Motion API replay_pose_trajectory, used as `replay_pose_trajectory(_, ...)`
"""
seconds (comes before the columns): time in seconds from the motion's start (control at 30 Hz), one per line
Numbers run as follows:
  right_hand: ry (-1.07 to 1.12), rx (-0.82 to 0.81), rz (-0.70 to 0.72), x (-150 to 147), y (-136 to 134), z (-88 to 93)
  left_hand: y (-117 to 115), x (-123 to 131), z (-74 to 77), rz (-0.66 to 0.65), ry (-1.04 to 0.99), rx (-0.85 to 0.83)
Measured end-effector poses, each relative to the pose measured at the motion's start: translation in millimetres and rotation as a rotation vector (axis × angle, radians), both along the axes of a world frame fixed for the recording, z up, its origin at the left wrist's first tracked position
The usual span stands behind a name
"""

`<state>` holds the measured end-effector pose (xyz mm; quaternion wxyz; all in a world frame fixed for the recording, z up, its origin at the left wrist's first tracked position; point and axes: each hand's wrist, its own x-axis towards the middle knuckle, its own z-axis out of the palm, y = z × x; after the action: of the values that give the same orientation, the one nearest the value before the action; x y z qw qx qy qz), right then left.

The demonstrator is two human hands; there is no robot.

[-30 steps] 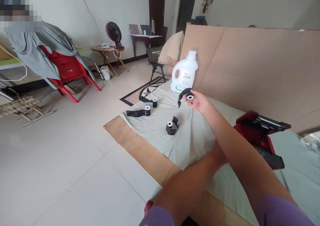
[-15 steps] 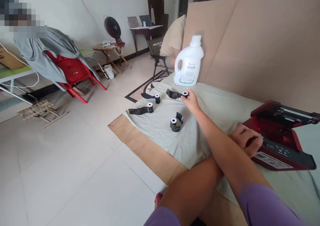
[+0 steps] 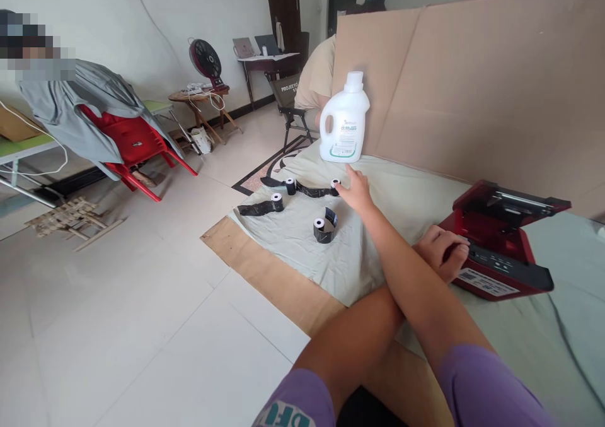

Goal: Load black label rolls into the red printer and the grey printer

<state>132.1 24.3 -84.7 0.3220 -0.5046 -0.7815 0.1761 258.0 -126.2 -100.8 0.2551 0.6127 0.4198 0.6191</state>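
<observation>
Your right hand [image 3: 358, 190] has its fingers spread, the thumb at the near roll [image 3: 335, 183]; whether the thumb touches it is hard to make out. That roll stands on the cloth [image 3: 293, 244], its black strip running left to the far roll [image 3: 290, 187]. Two more stand nearby: the left roll [image 3: 276, 201], strip laid out, and the front roll [image 3: 320, 228], strip curled around beside it.

Your left hand [image 3: 442, 250] is bent against the red machine [image 3: 510, 266]; you cannot tell whether it grips anything, as its fingertips are partly hidden. The machine's lid [image 3: 515, 203] is raised, but you cannot make out what its compartment holds. Your right forearm crosses over the left one.

The white jug [image 3: 345, 127] stands upright and capped; its walls hide any contents. At your far left, the box [image 3: 16, 124] is cut off by the edge. A person [image 3: 316, 77] is partly hidden behind the cardboard [image 3: 454, 93].
</observation>
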Motion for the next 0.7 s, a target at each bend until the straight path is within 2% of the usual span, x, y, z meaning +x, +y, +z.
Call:
replay_pose_trajectory(0.1,0.077,-0.145,0.293,2,-23,20.2,-1,3,-0.4,0.024,0.028,-0.027)
replay_pose_trajectory(0.2,-0.05,-0.224,0.571,0,-54,34.3,-2,6,-2.9,0.06,0.1,-0.022)
replay_pose_trajectory(0.3,-0.286,-0.102,0.611,-2,-83,43.1,-4,8,-3.1,0.09,0.134,-0.053)
replay_pose_trajectory(0.37,-0.425,-0.021,0.554,-3,-97,45.2,-8,8,-1.1,0.092,0.176,-0.076)
replay_pose_trajectory(0.43,-0.464,0.025,0.497,-3,-107,43.6,-12,7,1.2,0.091,0.245,-0.081)
replay_pose_trajectory(0.5,-0.362,-0.006,0.471,3,-111,39.7,-15,7,2.4,0.093,0.291,-0.082)
replay_pose_trajectory(0.57,-0.135,-0.118,0.479,16,-113,36.2,-14,6,1.4,0.077,0.292,-0.08)
replay_pose_trajectory(0.7,0.416,-0.403,0.523,74,-121,44.2,-3,0,-6.4,-0.024,0.266,-0.061)
